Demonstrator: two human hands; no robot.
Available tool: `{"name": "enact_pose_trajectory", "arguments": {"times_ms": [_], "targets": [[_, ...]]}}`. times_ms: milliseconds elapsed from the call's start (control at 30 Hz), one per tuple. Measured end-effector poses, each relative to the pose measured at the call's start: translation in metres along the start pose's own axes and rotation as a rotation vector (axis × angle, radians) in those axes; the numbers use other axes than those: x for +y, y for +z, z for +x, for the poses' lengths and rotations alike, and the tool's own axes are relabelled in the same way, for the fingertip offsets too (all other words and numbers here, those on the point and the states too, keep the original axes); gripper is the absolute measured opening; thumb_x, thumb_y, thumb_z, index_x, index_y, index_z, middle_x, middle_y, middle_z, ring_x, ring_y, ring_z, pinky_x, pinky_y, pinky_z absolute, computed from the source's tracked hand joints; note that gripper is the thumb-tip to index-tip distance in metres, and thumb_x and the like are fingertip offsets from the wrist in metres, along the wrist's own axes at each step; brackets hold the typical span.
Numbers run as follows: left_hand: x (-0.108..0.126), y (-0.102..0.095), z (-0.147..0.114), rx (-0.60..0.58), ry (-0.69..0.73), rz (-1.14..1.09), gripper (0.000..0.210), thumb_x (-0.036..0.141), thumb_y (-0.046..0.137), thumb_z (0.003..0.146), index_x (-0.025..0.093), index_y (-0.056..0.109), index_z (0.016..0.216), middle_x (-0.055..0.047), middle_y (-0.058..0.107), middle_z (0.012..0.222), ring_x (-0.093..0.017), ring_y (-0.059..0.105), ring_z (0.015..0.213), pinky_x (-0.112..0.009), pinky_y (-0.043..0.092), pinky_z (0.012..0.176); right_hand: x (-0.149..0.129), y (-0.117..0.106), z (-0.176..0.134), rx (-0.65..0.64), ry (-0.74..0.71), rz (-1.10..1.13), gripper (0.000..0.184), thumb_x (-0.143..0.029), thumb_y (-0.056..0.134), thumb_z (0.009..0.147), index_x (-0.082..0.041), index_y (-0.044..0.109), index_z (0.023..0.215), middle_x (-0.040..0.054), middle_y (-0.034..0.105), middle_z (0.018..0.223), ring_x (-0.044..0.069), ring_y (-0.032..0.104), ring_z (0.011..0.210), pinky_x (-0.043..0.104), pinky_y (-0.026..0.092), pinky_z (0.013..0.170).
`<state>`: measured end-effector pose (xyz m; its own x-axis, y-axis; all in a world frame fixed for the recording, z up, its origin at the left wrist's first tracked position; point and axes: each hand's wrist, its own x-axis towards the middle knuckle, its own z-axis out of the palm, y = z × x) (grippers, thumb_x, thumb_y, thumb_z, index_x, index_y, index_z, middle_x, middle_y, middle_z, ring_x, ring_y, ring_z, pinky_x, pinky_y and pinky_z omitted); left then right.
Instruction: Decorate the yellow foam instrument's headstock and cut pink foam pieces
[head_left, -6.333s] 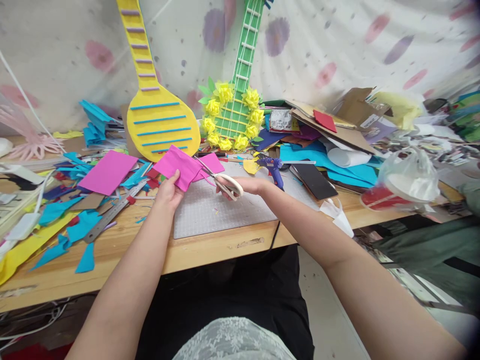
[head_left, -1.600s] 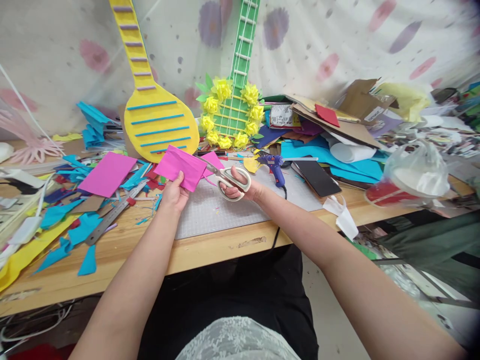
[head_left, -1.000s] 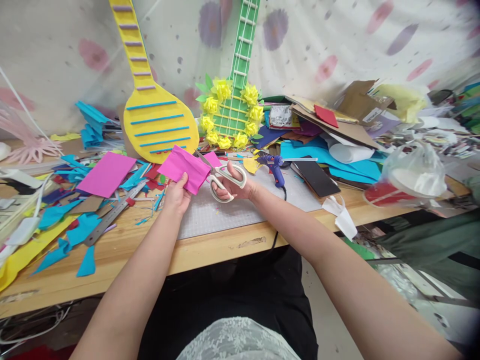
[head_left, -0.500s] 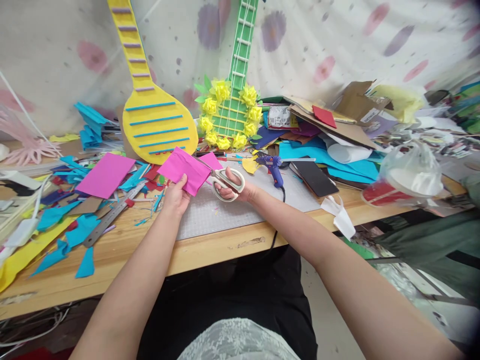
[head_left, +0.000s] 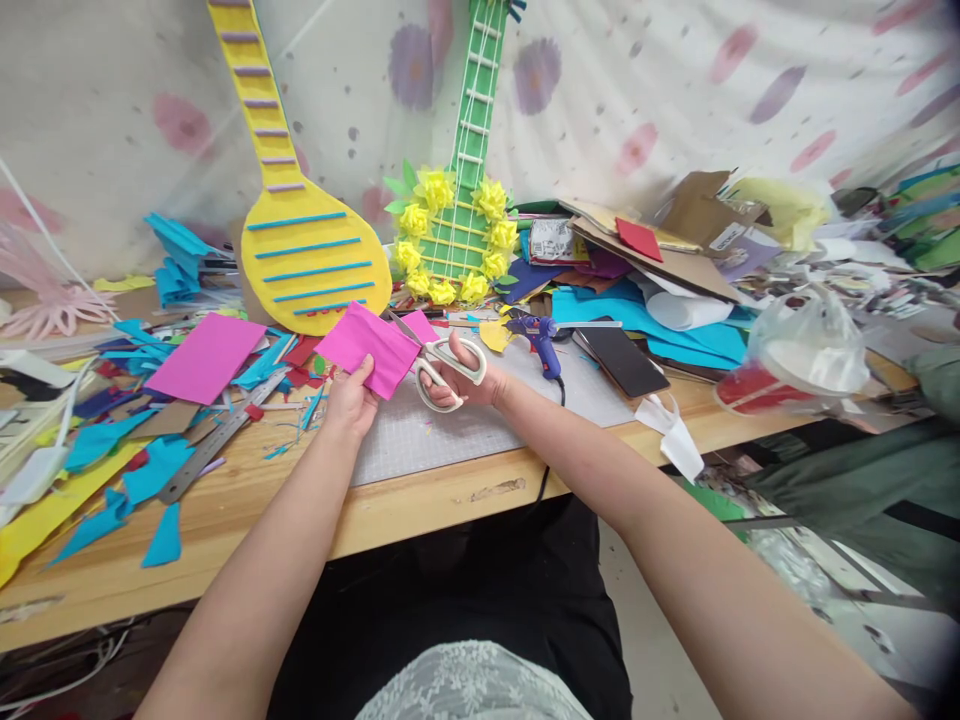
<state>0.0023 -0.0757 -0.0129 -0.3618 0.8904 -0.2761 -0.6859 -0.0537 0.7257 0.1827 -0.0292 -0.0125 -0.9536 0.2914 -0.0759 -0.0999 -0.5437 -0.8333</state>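
Observation:
My left hand point(head_left: 355, 399) pinches the lower edge of a magenta paper sheet point(head_left: 369, 345), thumb on top. In my right hand point(head_left: 469, 378) are white-handled scissors point(head_left: 452, 372), fingers through the loops, which are spread apart. The blades lie at the sheet's right edge, with a magenta part of paper point(head_left: 417, 326) on their far side; whether it is still joined to the sheet I cannot tell. Both hands are above a grey cutting mat point(head_left: 405, 445). Another magenta sheet point(head_left: 206, 358) lies flat to the left.
Behind stand a yellow paper instrument point(head_left: 315, 255) and a green one point(head_left: 469, 190) with yellow flowers. A glue gun point(head_left: 541, 340) and a phone point(head_left: 624, 358) lie to the right, near a bagged red cup point(head_left: 787, 365). Blue scraps and a metal ruler point(head_left: 217, 440) cover the left.
The scissor handles have spread wider in my right hand. My left hand keeps its hold on the magenta paper. The whole view has shifted slightly.

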Motion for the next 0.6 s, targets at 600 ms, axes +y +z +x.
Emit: {"name": "enact_pose_trajectory", "arguments": {"times_ms": [600], "targets": [[0.0002,0.0012,-0.0004,-0.014,0.024,0.006,0.019,0.003,0.061,0.076,0.016,0.066,0.09,-0.004,0.073,0.085,-0.011,0.068,0.071,-0.024,0.055,0.077,-0.01,0.0054,0.0097,-0.019,0.052,-0.058,0.081,-0.079,0.0,0.073,-0.014,0.046,0.086,-0.0001,0.043,0.055,0.011,0.042,0.045,0.017,0.022,0.032]]}}
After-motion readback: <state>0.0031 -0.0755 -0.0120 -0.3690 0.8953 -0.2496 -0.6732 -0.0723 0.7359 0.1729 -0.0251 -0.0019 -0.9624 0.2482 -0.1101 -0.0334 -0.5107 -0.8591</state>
